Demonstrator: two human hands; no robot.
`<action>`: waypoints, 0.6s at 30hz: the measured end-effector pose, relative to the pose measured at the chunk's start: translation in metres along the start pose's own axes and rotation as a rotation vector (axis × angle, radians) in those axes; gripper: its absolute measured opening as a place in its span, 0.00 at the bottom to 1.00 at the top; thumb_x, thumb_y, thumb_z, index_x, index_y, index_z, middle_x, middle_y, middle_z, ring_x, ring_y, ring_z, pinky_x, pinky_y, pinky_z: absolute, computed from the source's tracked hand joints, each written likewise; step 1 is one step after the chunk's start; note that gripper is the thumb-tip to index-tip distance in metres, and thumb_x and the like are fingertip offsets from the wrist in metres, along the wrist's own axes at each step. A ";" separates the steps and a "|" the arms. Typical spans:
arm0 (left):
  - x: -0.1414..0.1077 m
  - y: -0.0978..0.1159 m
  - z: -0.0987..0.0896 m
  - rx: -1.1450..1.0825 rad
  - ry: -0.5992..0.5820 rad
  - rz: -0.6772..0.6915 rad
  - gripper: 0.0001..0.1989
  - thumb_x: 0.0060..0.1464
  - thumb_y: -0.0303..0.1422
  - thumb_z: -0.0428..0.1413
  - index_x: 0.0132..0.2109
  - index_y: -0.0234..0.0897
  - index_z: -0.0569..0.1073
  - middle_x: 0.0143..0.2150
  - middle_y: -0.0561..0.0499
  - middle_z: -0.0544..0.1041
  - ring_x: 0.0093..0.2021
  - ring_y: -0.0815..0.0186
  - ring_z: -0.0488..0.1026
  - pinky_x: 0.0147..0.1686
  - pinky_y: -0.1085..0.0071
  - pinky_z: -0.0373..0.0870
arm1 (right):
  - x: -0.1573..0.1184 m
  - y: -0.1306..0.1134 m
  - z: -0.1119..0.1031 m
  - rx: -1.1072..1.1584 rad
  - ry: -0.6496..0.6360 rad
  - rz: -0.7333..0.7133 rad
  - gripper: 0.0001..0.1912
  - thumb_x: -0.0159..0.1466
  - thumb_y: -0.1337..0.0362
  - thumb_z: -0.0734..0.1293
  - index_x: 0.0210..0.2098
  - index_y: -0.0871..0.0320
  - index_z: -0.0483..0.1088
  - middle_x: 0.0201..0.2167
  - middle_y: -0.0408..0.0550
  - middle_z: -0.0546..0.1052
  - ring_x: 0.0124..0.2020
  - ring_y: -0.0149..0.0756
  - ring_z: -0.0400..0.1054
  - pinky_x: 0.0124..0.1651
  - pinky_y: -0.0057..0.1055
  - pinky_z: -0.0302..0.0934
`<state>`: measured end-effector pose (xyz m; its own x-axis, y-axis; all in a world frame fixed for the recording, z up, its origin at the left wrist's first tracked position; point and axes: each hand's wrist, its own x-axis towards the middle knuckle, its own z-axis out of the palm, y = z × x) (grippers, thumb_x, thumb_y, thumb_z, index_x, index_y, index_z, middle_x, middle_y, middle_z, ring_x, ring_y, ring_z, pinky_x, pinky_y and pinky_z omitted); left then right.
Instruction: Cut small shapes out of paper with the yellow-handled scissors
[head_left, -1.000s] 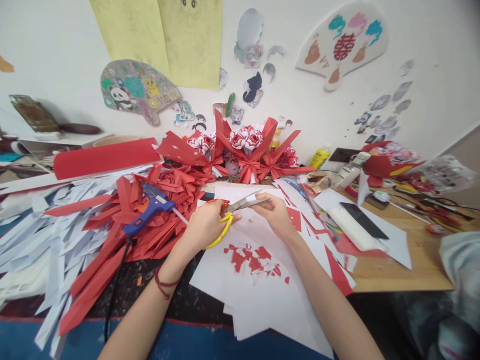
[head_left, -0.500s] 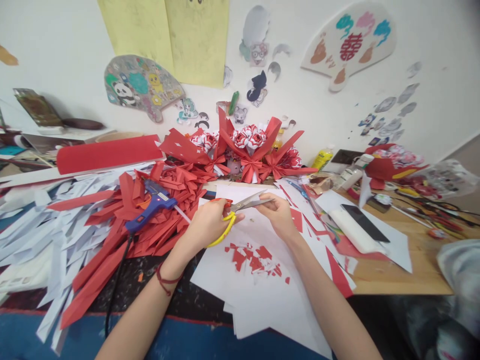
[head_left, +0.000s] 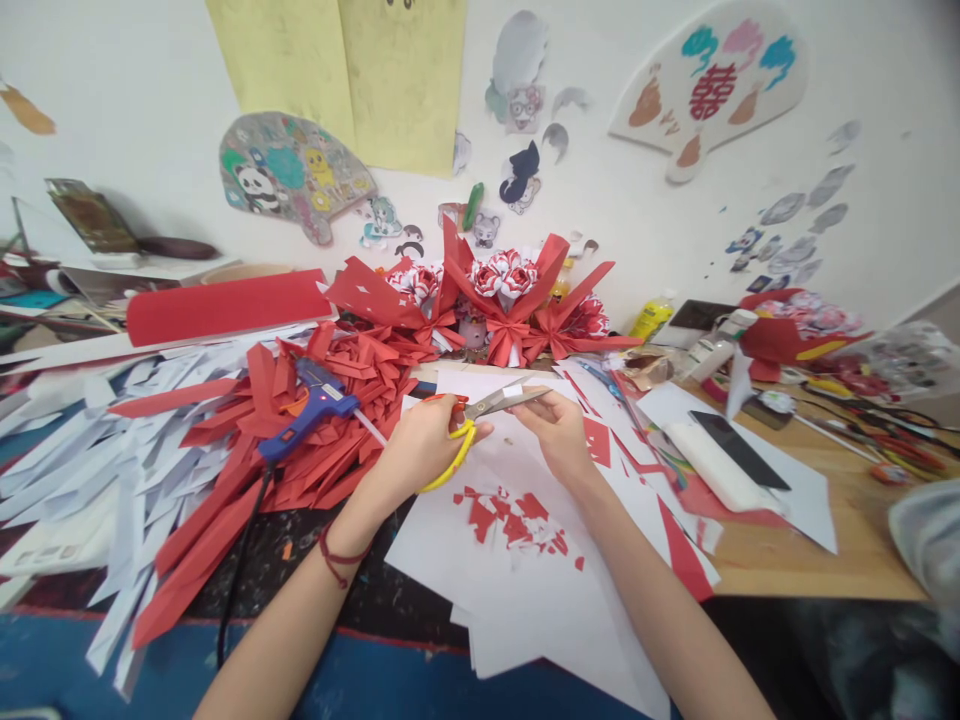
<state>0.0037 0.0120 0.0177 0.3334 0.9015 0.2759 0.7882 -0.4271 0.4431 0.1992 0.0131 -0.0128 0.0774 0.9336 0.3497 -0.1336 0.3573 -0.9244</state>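
My left hand [head_left: 420, 447] is closed around the scissors [head_left: 460, 462], which have yellow and red handles, and their blades point right. At the blades my right hand [head_left: 556, 430] is pinched, its fingertips by the scissor tips. A small piece of white paper [head_left: 513, 391] shows between the blades, against the right fingers; the rest of it is hidden. Below both hands, red and white paper scraps [head_left: 517, 522] lie scattered on white paper sheets [head_left: 555, 620].
To the left are a blue glue gun [head_left: 319, 405], folded red paper strips [head_left: 202, 560] and white paper strips [head_left: 124, 520]. Red-wrapped paper flower bouquets [head_left: 506, 275] stand along the wall. A black phone [head_left: 739, 450] lies at the right, near a yellow bottle [head_left: 652, 318].
The view has shifted slightly, so the scene sits a little further right. A white bit of paper now shows between the blades. Both hands keep nearly the same pose.
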 end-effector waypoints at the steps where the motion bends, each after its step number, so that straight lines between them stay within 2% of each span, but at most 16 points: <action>1: 0.000 0.000 0.001 -0.004 0.002 0.002 0.20 0.54 0.51 0.49 0.33 0.37 0.67 0.31 0.48 0.76 0.31 0.60 0.73 0.27 0.71 0.56 | 0.000 -0.001 0.001 0.003 0.000 -0.003 0.12 0.52 0.63 0.73 0.36 0.57 0.74 0.36 0.46 0.78 0.40 0.38 0.74 0.48 0.38 0.67; 5: 0.000 -0.001 0.003 -0.027 0.009 0.019 0.20 0.55 0.51 0.48 0.34 0.37 0.67 0.30 0.48 0.76 0.30 0.61 0.72 0.27 0.72 0.56 | 0.000 -0.002 0.004 0.020 0.007 -0.011 0.11 0.53 0.62 0.73 0.36 0.57 0.74 0.37 0.47 0.79 0.40 0.39 0.74 0.48 0.39 0.66; 18: -0.001 0.006 0.016 -0.031 0.016 -0.013 0.23 0.57 0.53 0.44 0.35 0.36 0.67 0.27 0.47 0.75 0.27 0.61 0.72 0.25 0.72 0.54 | -0.003 -0.001 0.010 0.053 0.100 -0.058 0.06 0.54 0.65 0.72 0.29 0.57 0.71 0.28 0.43 0.78 0.33 0.33 0.72 0.42 0.32 0.65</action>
<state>0.0165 0.0091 0.0064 0.3147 0.9057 0.2839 0.7758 -0.4178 0.4728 0.1892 0.0103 -0.0115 0.1842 0.9052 0.3831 -0.1781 0.4141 -0.8926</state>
